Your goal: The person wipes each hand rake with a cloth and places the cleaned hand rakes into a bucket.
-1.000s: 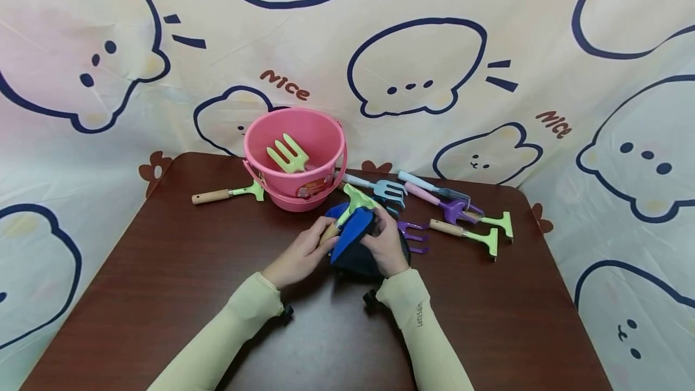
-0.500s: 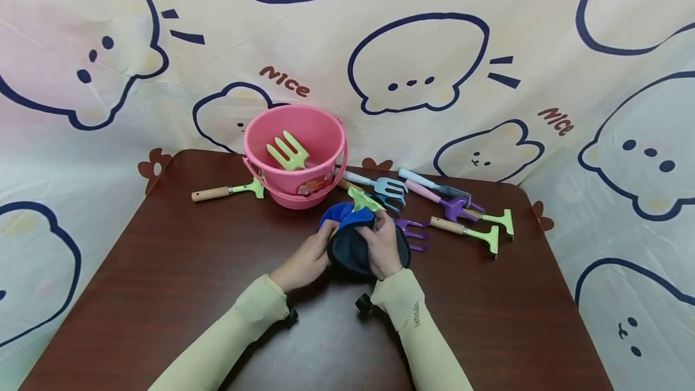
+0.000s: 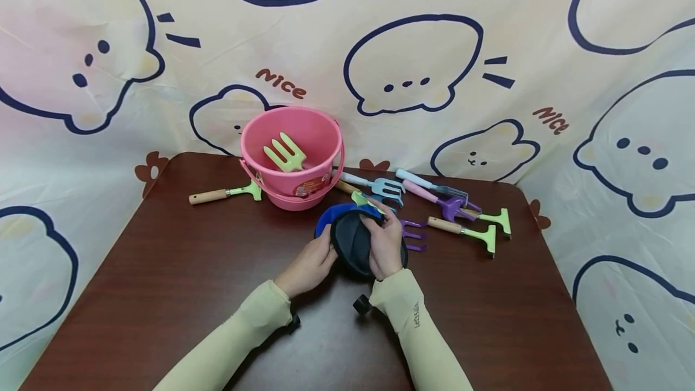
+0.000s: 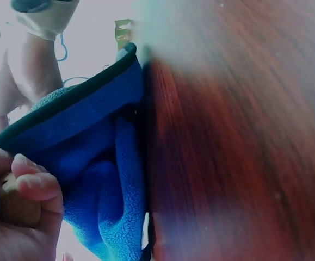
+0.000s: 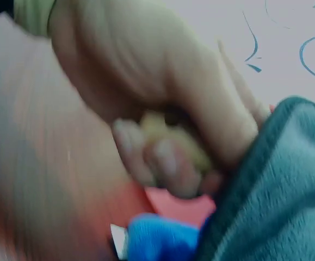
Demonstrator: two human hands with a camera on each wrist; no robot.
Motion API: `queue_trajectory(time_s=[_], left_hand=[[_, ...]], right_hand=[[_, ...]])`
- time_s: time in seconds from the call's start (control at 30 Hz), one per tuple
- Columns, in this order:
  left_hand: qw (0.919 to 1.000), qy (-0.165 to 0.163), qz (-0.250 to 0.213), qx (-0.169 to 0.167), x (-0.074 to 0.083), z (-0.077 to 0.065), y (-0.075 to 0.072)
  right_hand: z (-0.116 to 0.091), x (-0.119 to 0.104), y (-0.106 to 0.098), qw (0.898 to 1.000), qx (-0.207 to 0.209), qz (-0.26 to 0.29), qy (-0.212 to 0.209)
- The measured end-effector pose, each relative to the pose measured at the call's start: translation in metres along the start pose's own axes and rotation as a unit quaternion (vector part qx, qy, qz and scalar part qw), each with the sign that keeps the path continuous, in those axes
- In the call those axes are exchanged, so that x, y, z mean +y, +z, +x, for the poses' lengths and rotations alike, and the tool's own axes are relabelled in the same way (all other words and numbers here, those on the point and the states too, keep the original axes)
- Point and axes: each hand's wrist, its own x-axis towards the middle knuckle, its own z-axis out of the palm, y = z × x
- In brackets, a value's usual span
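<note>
Above the counter [image 3: 174,258], a green-headed garden tool [image 3: 361,199], half hidden by a fleece cloth [image 3: 347,239]. Left hand [image 3: 306,262] grips its wooden handle [image 4: 18,206]; right hand [image 3: 385,247] pinches the cloth. Tool probably light and rigid, best held by the wood; cloth presumably soft, limp, easily bunched.

"What hangs behind the tabletop [image 3: 136,294]?"

"A cream cloth backdrop [image 3: 309,35], printed with navy-outlined cartoon animals [image 3: 407,65], brown flowers [image 3: 145,173] and 'Nice'."

"And the tabletop itself?"

"Dark reddish-brown, grained, rounded at the far corners, pale light shining off its near middle."
</note>
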Motion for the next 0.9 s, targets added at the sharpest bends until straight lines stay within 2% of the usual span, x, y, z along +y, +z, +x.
queue_trajectory(time_s=[0.13, 0.2, 0.37, 0.47, 0.57, 0.63, 0.77, 0.83, 0.9], left_hand=[[0.9988, 0.017, 0.035, 0.029, 0.002, 0.000, -0.002], [0.9981, 0.023, 0.042, 0.039, 0.002, 0.001, -0.001], [0.9984, 0.008, 0.043, 0.036, -0.001, 0.002, 0.002], [0.9985, 0.006, 0.043, 0.033, -0.002, 0.002, 0.003], [0.9986, 0.008, 0.039, 0.034, -0.001, 0.003, 0.002], [0.9984, 0.014, 0.039, 0.039, 0.000, 0.003, 0.001], [0.9971, 0.020, 0.051, 0.054, 0.000, 0.003, 0.000], [0.9962, 0.024, 0.059, 0.060, 0.000, 0.003, 0.000], [0.9959, 0.025, 0.061, 0.061, -0.001, 0.003, 0.000]], right_hand=[[0.000, 0.000, 0.005, 0.999, 0.014, 0.045, 0.013], [0.002, 0.002, 0.004, 0.999, 0.011, 0.050, 0.018], [0.007, 0.003, -0.005, 0.999, 0.012, 0.005, 0.034], [0.008, 0.001, -0.008, 0.999, 0.026, -0.028, 0.026], [0.011, 0.001, -0.009, 0.999, 0.032, -0.037, 0.016], [0.013, 0.000, -0.011, 0.999, 0.022, -0.029, 0.020], [0.018, -0.002, -0.019, 0.998, -0.023, -0.015, 0.058], [0.021, -0.004, -0.024, 0.996, -0.049, -0.036, 0.066], [0.024, -0.006, -0.029, 0.993, -0.065, -0.078, 0.053]])
